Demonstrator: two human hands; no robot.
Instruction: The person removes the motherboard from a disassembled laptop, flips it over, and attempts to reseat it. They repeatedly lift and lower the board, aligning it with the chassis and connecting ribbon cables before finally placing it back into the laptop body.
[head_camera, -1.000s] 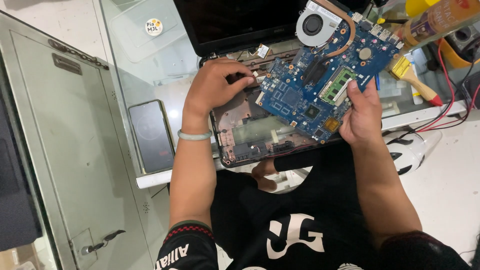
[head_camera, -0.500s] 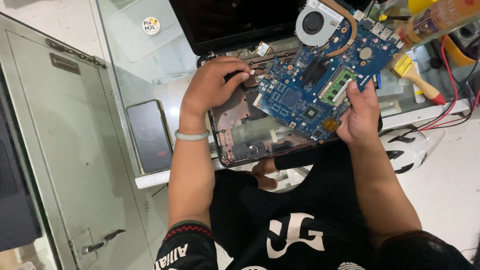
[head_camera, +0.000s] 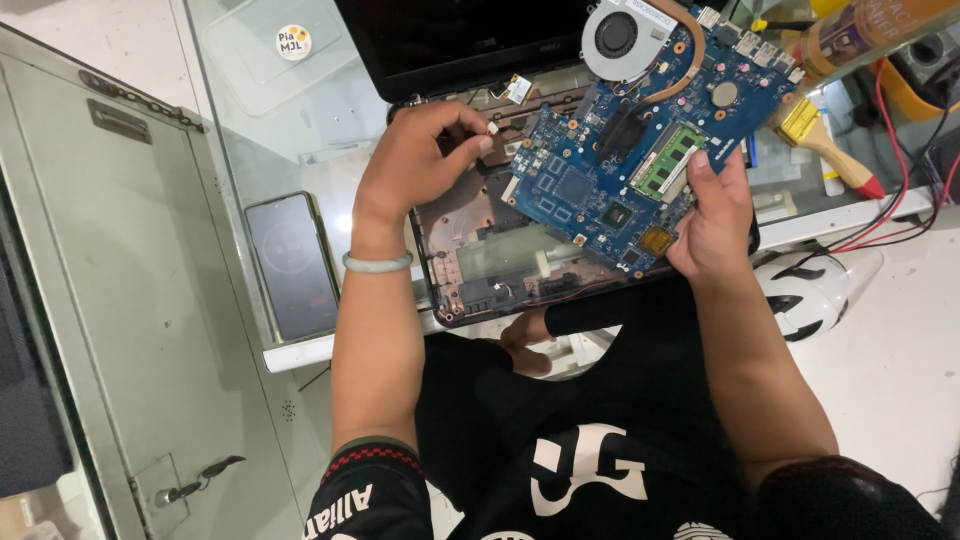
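Note:
My right hand (head_camera: 712, 212) grips the near edge of a blue laptop motherboard (head_camera: 640, 170), held tilted above the opened laptop base (head_camera: 500, 270). A round cooling fan (head_camera: 622, 38) with a copper heat pipe is attached at the board's far end. My left hand (head_camera: 415, 165) rests over the base's left side, its fingertips pinching a small white connector (head_camera: 493, 128) beside the board's left edge. The laptop's dark screen (head_camera: 460, 40) stands behind.
A black smartphone (head_camera: 291, 265) lies on the glass table (head_camera: 300, 130) left of the laptop. A yellow brush with a red-tipped handle (head_camera: 826, 145) and red wires (head_camera: 900, 190) lie right. A grey metal cabinet (head_camera: 110, 300) stands left. A white helmet (head_camera: 815, 295) sits on the floor.
The view has shifted slightly. My left hand's fingers have closed onto the small white connector by the board's edge; my right hand still holds the motherboard in much the same place.

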